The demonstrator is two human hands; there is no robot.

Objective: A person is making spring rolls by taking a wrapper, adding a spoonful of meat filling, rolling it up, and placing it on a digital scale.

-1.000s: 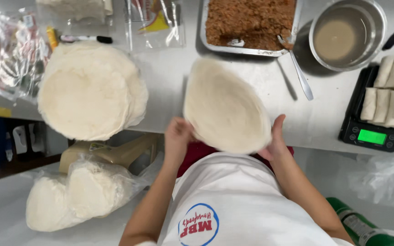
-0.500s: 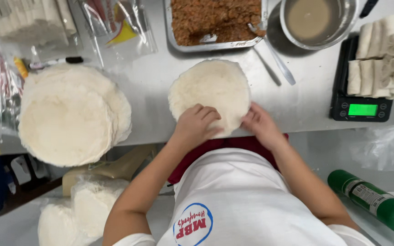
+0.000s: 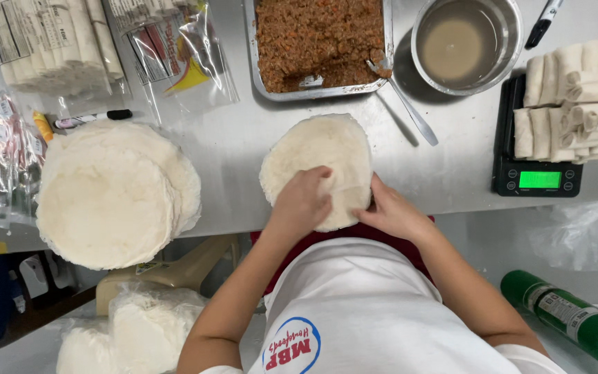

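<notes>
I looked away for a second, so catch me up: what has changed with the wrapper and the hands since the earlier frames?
The round wrapper, held up by its near edge a second ago, now lies flat on the steel table. The left hand has moved on top of it, pressing down; the right hand stays at its near right edge. The wrapper stack, tray of filling, bowl and scale stayed put.
</notes>
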